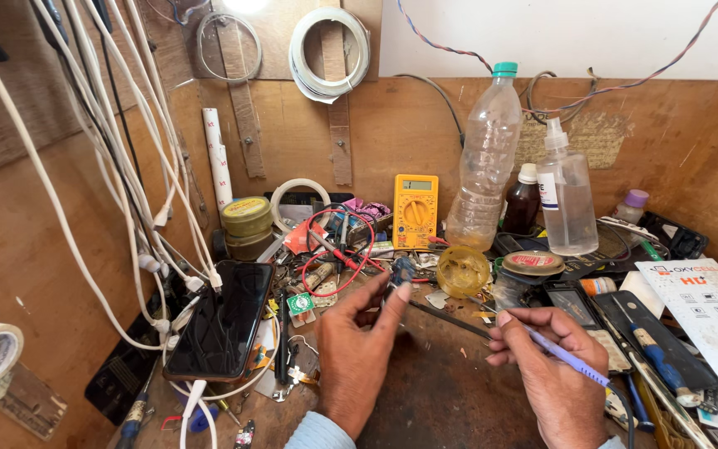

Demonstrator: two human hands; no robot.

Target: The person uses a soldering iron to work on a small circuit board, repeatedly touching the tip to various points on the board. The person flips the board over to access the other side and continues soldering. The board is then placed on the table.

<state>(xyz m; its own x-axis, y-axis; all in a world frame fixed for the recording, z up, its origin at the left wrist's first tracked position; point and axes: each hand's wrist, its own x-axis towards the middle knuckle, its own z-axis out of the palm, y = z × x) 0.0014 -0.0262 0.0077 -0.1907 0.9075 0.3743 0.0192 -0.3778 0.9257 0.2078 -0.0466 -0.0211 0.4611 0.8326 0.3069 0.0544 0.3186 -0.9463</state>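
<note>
Soldering iron with a slim blue handle (565, 357) is being held in the right hand (550, 366), pen-fashion, fingers curled closed round the grip so the dark shaft and tip (446, 318) are reaching leftward across the worn brown bench top (442, 399) toward the other hand; that grip is probably giving fine control over the point. The left hand (359, 349) is pinching something small between thumb and forefinger (400, 293), with the rest of the fingers loosely folded; what it is pinching is too small to tell, but it is being kept raised just beside the iron's tip, seemingly so the two can meet above the bench. A round yellow translucent tin (462, 271) is sitting open just beyond the tip, within easy reach. Farther back, a yellow digital multimeter (415, 210) is leaning upright against the plywood wall, its red leads (338, 249) looping down over a heap of small parts. A black smartphone (222, 320) is lying screen-up to the left of the hands, under a bunch of hanging white cables (118, 166). A clear plastic bottle with a green cap (485, 162) and a clear spray bottle (565, 195) are standing at the back, out of the way. Blue-handled screwdrivers (654, 349) are lying to the right, near the working hand.
</note>
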